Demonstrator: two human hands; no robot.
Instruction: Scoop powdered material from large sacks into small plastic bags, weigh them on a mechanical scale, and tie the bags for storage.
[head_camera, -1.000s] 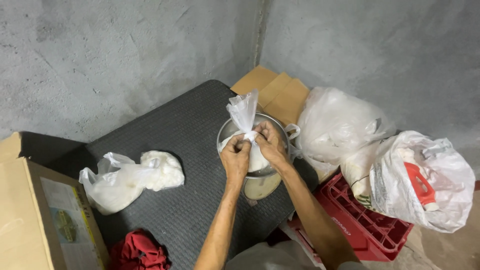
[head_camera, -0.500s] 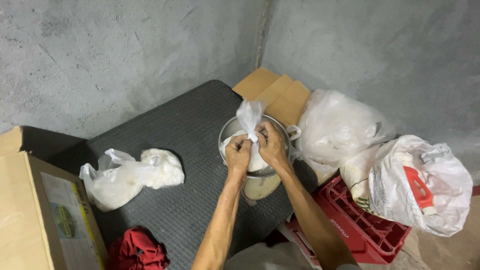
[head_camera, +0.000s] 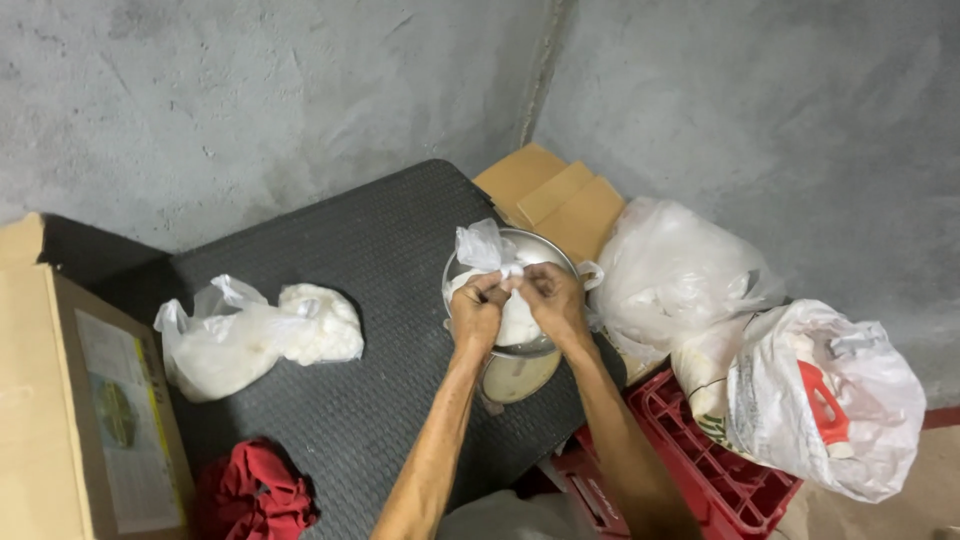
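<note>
Here, a brown cardboard box (head_camera: 45, 400) stands at the left edge, with a pale upright label bearing a green and yellow mark on its side. Beside it on the black ribbed mat (head_camera: 370, 250) lies a tied white plastic bag (head_camera: 255, 335), lumpy and full. A red cloth (head_camera: 250, 490) is bunched at the mat's near edge. Flattened cardboard (head_camera: 550, 195) leans in the corner of the grey concrete wall. To the right, a large translucent bag (head_camera: 680, 270) sits next to a white bag (head_camera: 830, 400) with a red-capped item showing through it; both rest over a red plastic crate (head_camera: 700, 460).

In the middle, a metal bowl (head_camera: 560, 255) stands on the mat and holds a small white bag (head_camera: 480, 250). The left hand (head_camera: 477, 310) and the right hand (head_camera: 550, 300) meet over the bowl, each grip pinched tightly closed on the neck of the small bag, whose loose top sticks up above the knuckles.
</note>
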